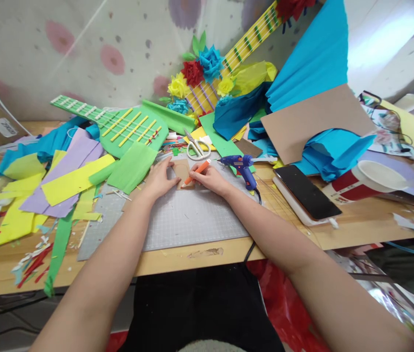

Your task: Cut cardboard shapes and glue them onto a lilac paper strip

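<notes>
A small piece of brown cardboard [181, 170] with a curved outline on it lies on the grey cutting mat [192, 220]. My left hand [160, 179] rests on the cardboard's left side, fingers spread and holding nothing. In my right hand [210, 178] is a slanted orange pen [201, 166], its tip down at the lower part of the cardboard. Just beyond the hands lie white-handled scissors [198, 149]. A blue glue gun [242, 168] sits right of my right hand. A green crepe paper piece [133, 167] is beside my left hand.
A green paper guitar [129, 129] lies at back left; a yellow one [251, 41] with paper flowers leans behind. Coloured paper strips [77, 181] cover the left. On the right are cardboard [313, 122], a phone [308, 192] and a paper cup [363, 181].
</notes>
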A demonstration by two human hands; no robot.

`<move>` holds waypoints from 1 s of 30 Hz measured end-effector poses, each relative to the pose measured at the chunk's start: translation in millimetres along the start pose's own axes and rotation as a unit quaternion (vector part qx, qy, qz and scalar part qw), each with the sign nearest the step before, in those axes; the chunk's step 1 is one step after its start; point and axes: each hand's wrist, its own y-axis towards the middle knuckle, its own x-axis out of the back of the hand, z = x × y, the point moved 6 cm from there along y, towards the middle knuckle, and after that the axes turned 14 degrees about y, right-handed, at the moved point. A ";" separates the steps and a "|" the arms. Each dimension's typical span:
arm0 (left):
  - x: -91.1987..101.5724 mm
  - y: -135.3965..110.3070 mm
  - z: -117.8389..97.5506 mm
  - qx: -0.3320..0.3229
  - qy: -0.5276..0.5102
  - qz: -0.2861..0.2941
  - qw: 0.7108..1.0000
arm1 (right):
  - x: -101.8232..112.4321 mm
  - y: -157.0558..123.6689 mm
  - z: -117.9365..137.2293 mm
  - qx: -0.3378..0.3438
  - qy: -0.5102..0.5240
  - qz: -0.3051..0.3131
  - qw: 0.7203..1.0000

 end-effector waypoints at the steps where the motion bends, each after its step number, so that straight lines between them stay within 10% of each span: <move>1: -0.1 0.2 0.3 -0.001 0.000 -0.001 1.000 | 1.6 0.3 -0.4 0.001 -0.003 -0.007 1.000; 7: -0.2 0.8 0.2 0.001 0.001 -0.001 1.000 | 17.8 3.1 -1.6 0.021 -0.014 -0.081 0.996; 30: -0.6 0.9 0.7 -0.004 -0.012 -0.008 1.000 | 6.5 2.0 -0.8 0.007 -0.008 -0.028 1.000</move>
